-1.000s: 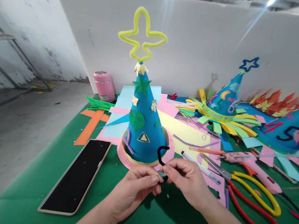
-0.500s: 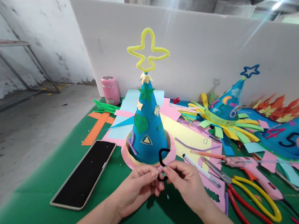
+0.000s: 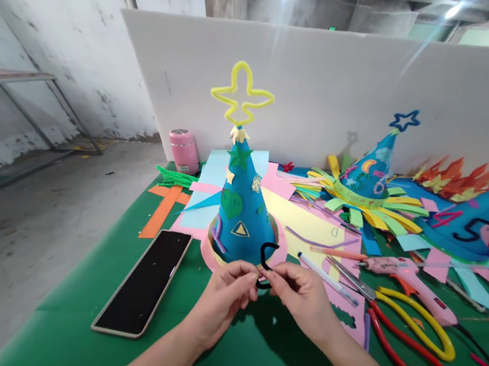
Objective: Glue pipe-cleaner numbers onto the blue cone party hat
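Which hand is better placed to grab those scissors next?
Probably the right hand: the scissors lie on its side, farther from the left hand. Both hands hold the black pipe cleaner.

My left hand and right hand pinch a bent black strip before a blue cone hat. A phone lies to my left.

Remotely, I log: held wire, matt; nearest hat, matt paper; phone, worktop's left edge, glossy; scissor blades, metal.
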The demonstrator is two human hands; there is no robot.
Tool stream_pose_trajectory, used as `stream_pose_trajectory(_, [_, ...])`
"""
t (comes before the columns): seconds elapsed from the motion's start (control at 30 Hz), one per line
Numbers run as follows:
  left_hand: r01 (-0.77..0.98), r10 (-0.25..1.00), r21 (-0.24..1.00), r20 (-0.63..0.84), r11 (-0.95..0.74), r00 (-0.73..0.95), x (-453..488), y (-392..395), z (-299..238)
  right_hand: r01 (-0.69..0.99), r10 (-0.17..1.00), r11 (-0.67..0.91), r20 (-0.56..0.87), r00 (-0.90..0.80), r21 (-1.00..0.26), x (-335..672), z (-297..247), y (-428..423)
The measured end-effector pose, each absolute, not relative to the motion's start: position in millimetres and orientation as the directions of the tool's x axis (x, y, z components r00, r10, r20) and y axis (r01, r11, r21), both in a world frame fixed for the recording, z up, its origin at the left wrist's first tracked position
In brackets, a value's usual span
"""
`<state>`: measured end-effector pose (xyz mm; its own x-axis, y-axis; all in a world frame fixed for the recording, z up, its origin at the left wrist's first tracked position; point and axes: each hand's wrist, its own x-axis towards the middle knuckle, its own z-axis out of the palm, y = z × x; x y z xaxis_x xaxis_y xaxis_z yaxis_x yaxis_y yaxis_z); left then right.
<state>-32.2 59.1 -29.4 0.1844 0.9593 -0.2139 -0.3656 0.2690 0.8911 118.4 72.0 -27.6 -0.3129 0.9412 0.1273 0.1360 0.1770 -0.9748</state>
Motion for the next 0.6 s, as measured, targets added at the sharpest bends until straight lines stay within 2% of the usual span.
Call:
stream_pose_trajectory(0.17, [-0.3, 0.98, 0.933, -0.187, 0.199, 0.07, -31, 59, -31, 0.185, 0.925, 0.195, 0.118, -0.361, -0.963, 114, -27, 67])
stream_pose_trajectory(0.33, [-0.247, 0.983, 0.952, -0.178, 0.183, 0.041, -32, 60, -32, 0.153, 0.925, 0.146, 0.079, -0.372, -0.977, 116, -24, 69])
stream_pose_trajectory(0.47, [-0.182, 0.978, 0.964, -0.173, 0.193, 0.119, -33, 59, -31, 0.068, 0.966, 0.122, 0.102, -0.238, -0.99, 120, -25, 76])
stream_pose_trajectory(0.6, [-0.161, 0.951, 0.956, -0.206, 0.246, 0.231, -31, 57, -33, 0.011, 0.967, 0.1, 0.095, -0.238, -0.995, 120, -29, 79])
